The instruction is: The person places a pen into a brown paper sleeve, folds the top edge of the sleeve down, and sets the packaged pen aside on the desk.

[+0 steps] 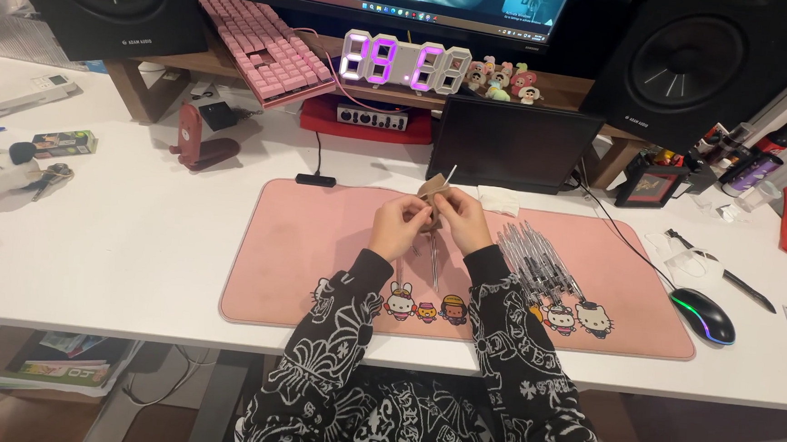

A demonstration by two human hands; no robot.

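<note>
**Both hands closed on a small brown piece above the pink mat**

The left hand (399,228) and right hand (460,220) meet over the middle of the pink desk mat (319,244), fingers pinched together on a small brown object (430,196) held between them — a thin white stick (449,173) pokes up from its top. What the brown piece is cannot be told at this size. Just below the hands, two slim pens (434,262) lie on the mat, and to the right a loose heap of clear pens (541,262) is spread out. Further right, off the mat, sits a black mouse (703,315). At the far side stand a dark tablet (509,146), a glowing digital clock (406,64) and a pink keyboard (263,47) — propped on a shelf.
</note>
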